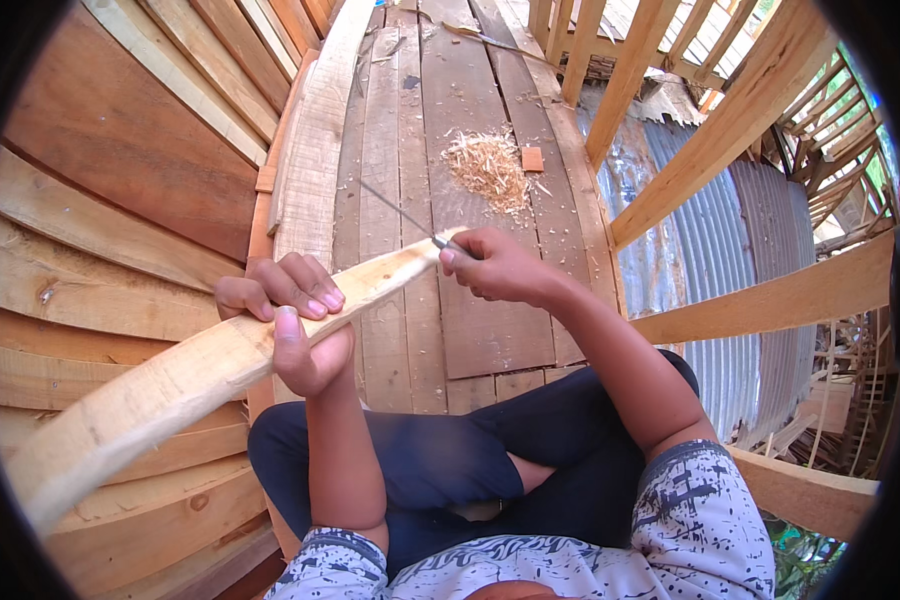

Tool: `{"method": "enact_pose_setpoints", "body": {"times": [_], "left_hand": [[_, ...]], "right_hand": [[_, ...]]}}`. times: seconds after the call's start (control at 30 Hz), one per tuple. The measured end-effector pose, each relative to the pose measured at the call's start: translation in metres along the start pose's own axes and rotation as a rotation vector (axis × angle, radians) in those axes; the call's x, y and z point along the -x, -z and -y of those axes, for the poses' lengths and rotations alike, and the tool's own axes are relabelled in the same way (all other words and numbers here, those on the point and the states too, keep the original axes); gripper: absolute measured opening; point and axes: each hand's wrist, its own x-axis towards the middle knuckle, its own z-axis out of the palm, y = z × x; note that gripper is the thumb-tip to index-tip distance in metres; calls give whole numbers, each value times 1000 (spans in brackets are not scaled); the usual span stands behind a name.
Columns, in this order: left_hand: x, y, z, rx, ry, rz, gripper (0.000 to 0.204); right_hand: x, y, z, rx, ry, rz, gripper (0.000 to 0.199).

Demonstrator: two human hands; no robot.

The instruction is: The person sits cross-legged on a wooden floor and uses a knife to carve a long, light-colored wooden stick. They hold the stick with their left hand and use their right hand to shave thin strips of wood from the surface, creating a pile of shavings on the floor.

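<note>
My left hand (292,315) grips a long pale wooden stick (170,385) near its middle; the stick runs from the lower left up to a tapered tip by my right hand. My right hand (495,265) is closed on the handle of a thin-bladed knife (400,212), whose blade points up and left over the stick's tip. I sit cross-legged in dark trousers on a deck of worn planks (450,150).
A pile of pale wood shavings (488,168) and a small orange block (533,158) lie on the planks ahead. Curved stacked boards (110,180) rise at the left. Wooden beams (730,120) and corrugated metal sheets (760,240) stand at the right, past the deck's edge.
</note>
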Motion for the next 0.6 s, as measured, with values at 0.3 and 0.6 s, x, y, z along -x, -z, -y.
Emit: {"method": "enact_pose_setpoints", "body": {"times": [0.3,0.6], "left_hand": [[-7,22,15,61,81,106,27],[-5,26,16,-25,3,-8,17]], "right_hand": [[-18,-39,-18,419,113,-183,49],[-5,-62,3,370,209,-158,55]]}}
